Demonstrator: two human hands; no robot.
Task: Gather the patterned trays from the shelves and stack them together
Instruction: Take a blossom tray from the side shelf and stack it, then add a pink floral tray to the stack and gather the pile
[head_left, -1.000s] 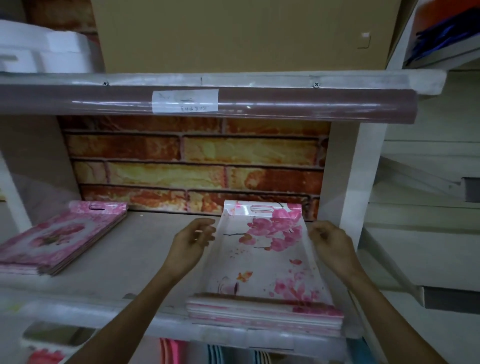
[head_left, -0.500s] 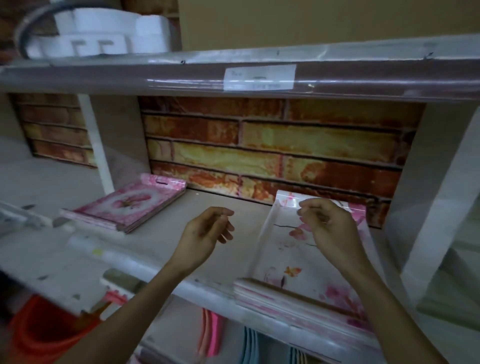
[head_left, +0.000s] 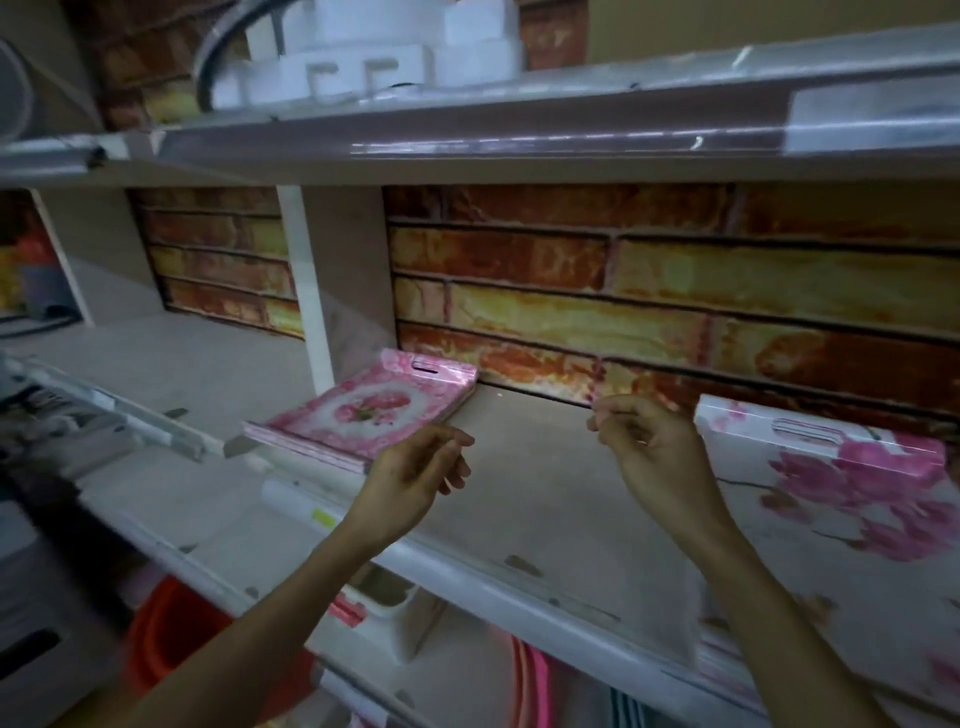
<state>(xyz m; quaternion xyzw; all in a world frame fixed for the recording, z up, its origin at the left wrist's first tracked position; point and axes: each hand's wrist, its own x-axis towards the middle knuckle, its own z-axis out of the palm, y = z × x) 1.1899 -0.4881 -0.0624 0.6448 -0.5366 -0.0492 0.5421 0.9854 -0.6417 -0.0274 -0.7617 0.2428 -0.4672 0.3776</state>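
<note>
A stack of pink rose-patterned trays (head_left: 371, 410) lies on the grey shelf (head_left: 545, 499), left of centre, its cut-out handle toward the brick-pattern back wall. A second stack of white trays with pink blossoms (head_left: 852, 514) lies at the right end of the same shelf. My left hand (head_left: 413, 475) hovers just in front of the pink stack's near right corner, fingers loosely curled, holding nothing. My right hand (head_left: 649, 452) hangs over the bare shelf between the two stacks, fingers loosely curled and empty, close to the blossom trays' left edge.
A white upright divider (head_left: 309, 291) stands just left of the pink stack. The shelf above (head_left: 519, 140) carries white foam blocks (head_left: 363, 57). Below the shelf sit an orange tub (head_left: 171, 629) and upright pink and striped items (head_left: 530, 680).
Both hands have left the blossom tray stack and moved left along the shelf toward the pink rose stack. The view has swung left with them.
</note>
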